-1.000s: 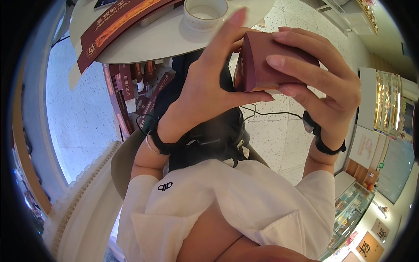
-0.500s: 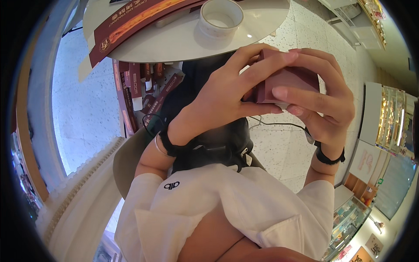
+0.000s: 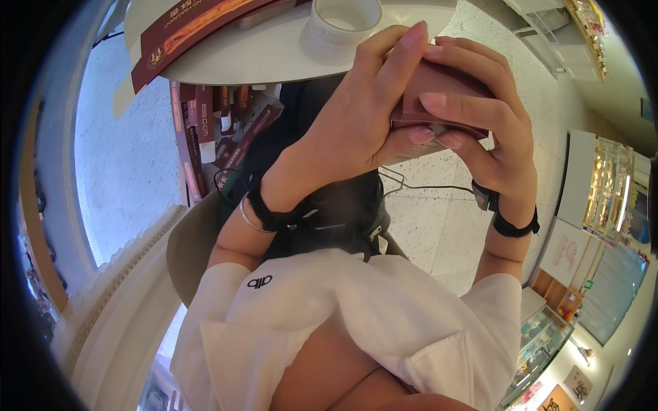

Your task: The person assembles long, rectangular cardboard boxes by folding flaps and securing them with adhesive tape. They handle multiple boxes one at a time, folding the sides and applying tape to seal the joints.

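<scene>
Between my two hands is a maroon cardboard box (image 3: pixel 449 82), held up just in front of the table's near edge. My left hand (image 3: pixel 367 103) grips its left side, thumb along the lower edge and index finger raised over the top. My right hand (image 3: pixel 497 103) wraps the right side, its thumb pressing the front face and other fingers along the far and lower edges. Much of the box is hidden behind my fingers, so I cannot tell whether its flaps are closed.
On the white round table (image 3: pixel 274 65) lie a long flat maroon carton (image 3: pixel 205 34) and a white round cup-like thing (image 3: pixel 343 17). Below it, a bin of several maroon cartons (image 3: pixel 229 127) stands on the left. A thin black cable (image 3: pixel 435 186) runs near my right wrist.
Both hands have moved a little up and left with the box, which has tilted. My left index finger has lifted off the front face toward the top edge.
</scene>
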Tool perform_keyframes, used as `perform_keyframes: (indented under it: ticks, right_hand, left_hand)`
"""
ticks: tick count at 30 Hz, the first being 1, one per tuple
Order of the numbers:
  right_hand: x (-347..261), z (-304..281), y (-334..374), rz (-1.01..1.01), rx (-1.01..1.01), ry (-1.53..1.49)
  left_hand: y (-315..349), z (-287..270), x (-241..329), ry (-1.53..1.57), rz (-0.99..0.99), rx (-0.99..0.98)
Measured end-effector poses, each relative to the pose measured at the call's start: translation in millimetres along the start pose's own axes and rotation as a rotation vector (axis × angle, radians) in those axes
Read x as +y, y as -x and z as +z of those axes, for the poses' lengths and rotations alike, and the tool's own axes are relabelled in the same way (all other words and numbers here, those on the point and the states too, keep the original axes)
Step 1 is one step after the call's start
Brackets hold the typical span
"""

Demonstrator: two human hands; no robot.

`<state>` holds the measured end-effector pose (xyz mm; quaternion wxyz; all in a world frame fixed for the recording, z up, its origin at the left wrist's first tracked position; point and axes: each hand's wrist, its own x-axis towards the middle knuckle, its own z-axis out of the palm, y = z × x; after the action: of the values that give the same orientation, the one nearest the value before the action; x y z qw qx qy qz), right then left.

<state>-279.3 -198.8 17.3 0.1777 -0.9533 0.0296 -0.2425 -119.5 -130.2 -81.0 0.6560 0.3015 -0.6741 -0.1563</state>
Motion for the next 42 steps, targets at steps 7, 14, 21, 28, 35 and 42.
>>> perform_keyframes:
  ticks: [7,14,21,28,35,42]
  right_hand:
    - [5,13,5,0.080,0.068,-0.073]
    - [15,31,3,0.044,0.253,-0.168]
    - [8,34,-3,0.117,0.258,-0.131]
    - [-17,38,9,0.142,0.244,-0.173]
    - [-25,42,3,0.186,0.131,-0.374]
    - [44,52,-29,0.387,-0.062,0.319]
  left_hand:
    - [5,-1,-7,-0.008,-0.114,0.064]
    - [-10,33,-7,0.278,-0.142,0.527]
    - [-32,7,32,0.648,-0.660,0.389]
    - [2,-1,42,0.483,-0.570,0.186]
    - [24,-39,30,-0.006,-0.081,-0.033]
    - [38,-109,59,-0.073,-0.549,-0.124]
